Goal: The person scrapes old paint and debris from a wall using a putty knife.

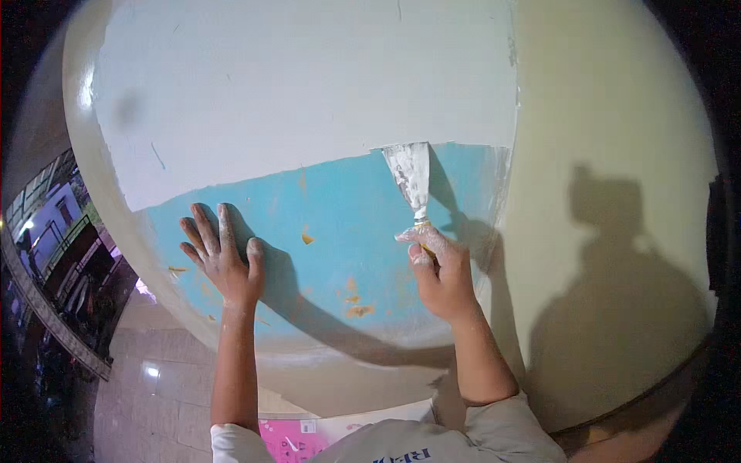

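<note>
Before me is a wall whose upper part bears a smooth white coat (301, 87), with a blue painted area (336, 214) below it. My right hand (443, 272) grips the yellow handle of a putty knife (411, 173), its blade pointing up. The blade is smeared with white paste and its tip lies at the edge between white and blue. My left hand (227, 254) is spread on the blue area, fingers up, holding nothing; whitish residue marks its fingers. Between the hands, chipped spots (360, 311) show orange-brown in the blue paint.
A yellowish wall (579, 116) adjoins on the right, with my shadow on it. Floor tiles (156, 382) lie at lower left, beyond them dark railings (75, 249). A pink printed item (289, 440) is near my shirt at the bottom.
</note>
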Action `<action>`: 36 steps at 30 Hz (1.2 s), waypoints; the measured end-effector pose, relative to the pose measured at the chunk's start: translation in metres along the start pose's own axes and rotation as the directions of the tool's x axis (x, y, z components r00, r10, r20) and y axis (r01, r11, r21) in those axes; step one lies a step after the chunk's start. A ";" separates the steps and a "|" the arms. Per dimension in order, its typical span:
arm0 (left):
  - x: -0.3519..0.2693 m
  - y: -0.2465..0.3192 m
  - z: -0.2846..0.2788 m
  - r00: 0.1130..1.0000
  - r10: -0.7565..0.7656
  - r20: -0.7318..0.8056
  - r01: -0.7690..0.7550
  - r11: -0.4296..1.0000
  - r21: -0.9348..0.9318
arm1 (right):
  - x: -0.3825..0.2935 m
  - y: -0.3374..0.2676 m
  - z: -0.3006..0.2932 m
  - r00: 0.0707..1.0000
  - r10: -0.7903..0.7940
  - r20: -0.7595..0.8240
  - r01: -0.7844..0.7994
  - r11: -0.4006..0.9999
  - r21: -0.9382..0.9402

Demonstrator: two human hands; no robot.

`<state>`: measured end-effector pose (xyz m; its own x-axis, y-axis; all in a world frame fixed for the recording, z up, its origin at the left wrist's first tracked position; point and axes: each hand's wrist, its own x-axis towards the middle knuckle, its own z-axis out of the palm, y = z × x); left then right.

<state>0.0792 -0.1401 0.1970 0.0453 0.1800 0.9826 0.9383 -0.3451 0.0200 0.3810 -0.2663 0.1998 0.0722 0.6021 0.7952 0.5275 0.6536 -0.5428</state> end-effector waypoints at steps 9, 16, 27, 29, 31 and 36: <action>-0.033 0.069 0.022 0.984 0.174 0.028 -0.171 0.983 -0.069 | -0.017 0.033 -0.018 0.983 0.019 -0.184 -0.042 0.992 -0.122; -0.038 0.067 0.025 0.993 0.110 0.045 -0.106 0.990 -0.089 | -0.014 0.056 -0.019 0.954 0.033 -0.297 -0.062 0.994 -0.087; -0.039 0.068 0.030 0.991 0.119 0.060 -0.116 0.992 -0.050 | 0.003 0.067 -0.035 0.863 0.084 -0.498 -0.106 0.994 -0.015; -0.039 0.066 0.029 0.991 0.123 0.049 -0.121 0.992 -0.034 | -0.014 0.089 -0.022 0.868 -0.050 -0.494 -0.019 0.991 -0.135; -0.039 0.067 0.029 0.990 0.138 0.026 -0.136 0.989 -0.063 | -0.029 0.099 -0.018 0.849 0.132 -0.511 -0.141 0.990 0.022; -0.037 0.068 0.032 0.991 0.137 0.013 -0.136 0.989 -0.062 | 0.005 0.071 -0.047 0.849 0.074 -0.522 -0.119 0.991 -0.053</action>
<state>0.1518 -0.1409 0.1560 0.1778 0.1435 0.9736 0.9006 -0.4224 -0.1022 0.4592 -0.2382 0.1781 0.5426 0.3201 0.7766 0.5595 0.5519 -0.6184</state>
